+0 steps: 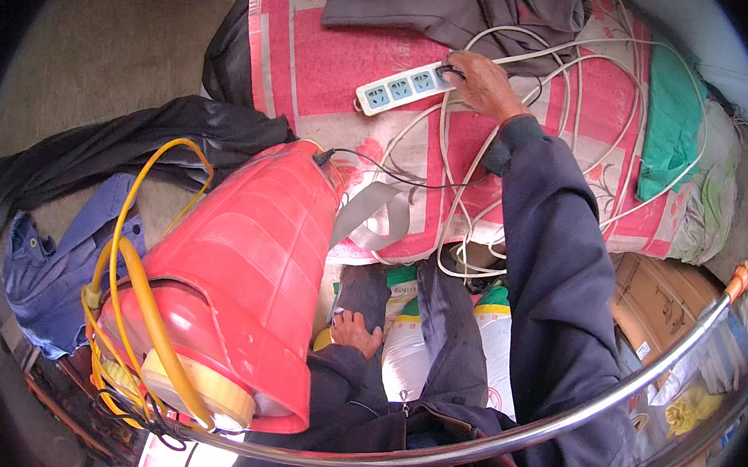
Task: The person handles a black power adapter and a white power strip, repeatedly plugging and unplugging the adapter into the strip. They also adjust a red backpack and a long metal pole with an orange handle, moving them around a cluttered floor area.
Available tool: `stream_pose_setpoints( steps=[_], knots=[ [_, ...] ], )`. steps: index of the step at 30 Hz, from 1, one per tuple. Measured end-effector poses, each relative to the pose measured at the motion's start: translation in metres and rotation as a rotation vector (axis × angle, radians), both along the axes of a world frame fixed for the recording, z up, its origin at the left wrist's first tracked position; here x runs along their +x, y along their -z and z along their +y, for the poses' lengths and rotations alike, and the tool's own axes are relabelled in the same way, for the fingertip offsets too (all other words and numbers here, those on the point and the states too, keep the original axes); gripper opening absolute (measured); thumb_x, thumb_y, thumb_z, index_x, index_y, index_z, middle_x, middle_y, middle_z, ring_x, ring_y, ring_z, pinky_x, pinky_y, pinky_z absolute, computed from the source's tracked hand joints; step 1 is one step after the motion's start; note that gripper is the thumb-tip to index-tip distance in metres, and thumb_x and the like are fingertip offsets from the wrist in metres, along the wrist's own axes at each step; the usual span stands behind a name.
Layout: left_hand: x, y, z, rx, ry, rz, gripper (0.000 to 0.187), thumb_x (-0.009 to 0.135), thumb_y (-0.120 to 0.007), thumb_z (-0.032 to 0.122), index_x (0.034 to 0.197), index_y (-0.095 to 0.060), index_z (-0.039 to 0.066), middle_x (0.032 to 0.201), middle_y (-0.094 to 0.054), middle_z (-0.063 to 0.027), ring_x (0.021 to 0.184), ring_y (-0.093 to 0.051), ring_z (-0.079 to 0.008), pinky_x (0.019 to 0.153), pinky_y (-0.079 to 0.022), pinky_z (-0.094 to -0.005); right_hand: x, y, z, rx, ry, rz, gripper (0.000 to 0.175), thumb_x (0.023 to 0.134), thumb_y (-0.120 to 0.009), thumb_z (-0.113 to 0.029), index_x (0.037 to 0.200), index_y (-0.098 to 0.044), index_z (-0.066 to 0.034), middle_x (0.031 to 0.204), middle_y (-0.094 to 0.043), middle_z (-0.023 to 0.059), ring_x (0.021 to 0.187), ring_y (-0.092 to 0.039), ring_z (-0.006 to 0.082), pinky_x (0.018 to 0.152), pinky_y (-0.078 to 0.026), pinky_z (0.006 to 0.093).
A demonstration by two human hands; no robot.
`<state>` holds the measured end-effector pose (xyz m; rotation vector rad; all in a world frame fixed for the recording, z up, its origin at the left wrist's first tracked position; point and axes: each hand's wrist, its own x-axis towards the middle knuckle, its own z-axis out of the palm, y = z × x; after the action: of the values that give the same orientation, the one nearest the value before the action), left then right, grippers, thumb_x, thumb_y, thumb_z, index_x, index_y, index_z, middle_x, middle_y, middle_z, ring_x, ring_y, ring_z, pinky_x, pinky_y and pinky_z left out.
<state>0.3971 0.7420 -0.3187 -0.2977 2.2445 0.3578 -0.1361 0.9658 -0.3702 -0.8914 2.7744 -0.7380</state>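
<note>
My right hand [479, 85] reaches forward over the red and white patterned cloth [374, 45]. Its fingers grip a black plug [446, 73] at the right end of a white power strip [397, 90] with blue-grey sockets. On my trouser leg rests my left hand [355, 333], fingers apart and holding nothing. A red plastic tank [257, 225], apparently a knapsack sprayer, lies tilted left of my legs, its yellow cap [201, 384] towards me. Into its far end runs a thin black cable [403, 182]; whether this joins the plug is hidden.
Loops of white cord [447, 141] cross the cloth. A yellow hose [141, 302] curls around the tank, and a metal tube [529, 433] arcs across in front of me. Dark clothing [140, 132] and a blue garment [65, 277] lie left; cardboard [658, 305] stands right.
</note>
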Motion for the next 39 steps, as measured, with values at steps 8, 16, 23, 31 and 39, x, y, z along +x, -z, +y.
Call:
stream_pose_setpoints(
  steps=[8, 16, 23, 31, 39],
  knots=[
    [-0.005, -0.001, 0.000, 0.017, -0.019, -0.048, 0.053, 0.075, -0.077, 0.046, 0.103, -0.066, 0.002, 0.115, -0.059, -0.0184, 0.116, -0.052, -0.0385, 0.091, -0.049, -0.0549, 0.003, 0.005, -0.003, 0.084, 0.090, -0.074, 0.026, 0.094, -0.066, -0.026, 0.112, -0.069, -0.0066, 0.111, -0.070, 0.0147, 0.104, -0.066, 0.0378, 0.086, -0.053, 0.0469],
    [-0.014, -0.007, 0.001, 0.009, 0.000, -0.066, 0.054, 0.077, -0.074, 0.048, 0.104, -0.066, 0.002, 0.114, -0.060, -0.0190, 0.114, -0.054, -0.0384, 0.092, -0.050, -0.0530, 0.005, 0.014, -0.004, -0.006, 0.105, 0.002, 0.021, 0.093, -0.066, -0.027, 0.103, -0.070, -0.0084, 0.103, -0.071, 0.0149, 0.099, -0.066, 0.0390, 0.083, -0.052, 0.0493],
    [-0.018, -0.007, 0.000, 0.001, 0.006, -0.087, 0.055, 0.077, -0.073, 0.049, 0.105, -0.067, 0.002, 0.113, -0.060, -0.0187, 0.114, -0.054, -0.0384, 0.092, -0.050, -0.0527, 0.008, 0.023, -0.002, -0.049, 0.112, 0.070, 0.024, 0.094, -0.065, -0.030, 0.104, -0.070, -0.0087, 0.100, -0.070, 0.0133, 0.098, -0.067, 0.0372, 0.082, -0.052, 0.0485],
    [-0.011, -0.006, 0.001, 0.014, -0.007, -0.045, 0.053, 0.077, -0.074, 0.047, 0.104, -0.066, 0.002, 0.114, -0.060, -0.0186, 0.114, -0.054, -0.0382, 0.092, -0.050, -0.0528, 0.006, 0.012, 0.002, 0.015, 0.057, 0.031, 0.025, 0.094, -0.064, -0.029, 0.107, -0.069, -0.0085, 0.103, -0.070, 0.0150, 0.101, -0.067, 0.0378, 0.084, -0.052, 0.0494],
    [-0.009, -0.007, 0.003, 0.013, -0.014, -0.031, 0.052, 0.076, -0.075, 0.045, 0.104, -0.065, 0.002, 0.115, -0.058, -0.0192, 0.114, -0.054, -0.0388, 0.093, -0.049, -0.0527, 0.009, -0.010, 0.007, 0.123, 0.004, 0.075, 0.051, 0.089, -0.069, -0.032, 0.133, -0.059, -0.0073, 0.135, -0.062, 0.0182, 0.121, -0.061, 0.0385, 0.100, -0.050, 0.0467]
  ],
)
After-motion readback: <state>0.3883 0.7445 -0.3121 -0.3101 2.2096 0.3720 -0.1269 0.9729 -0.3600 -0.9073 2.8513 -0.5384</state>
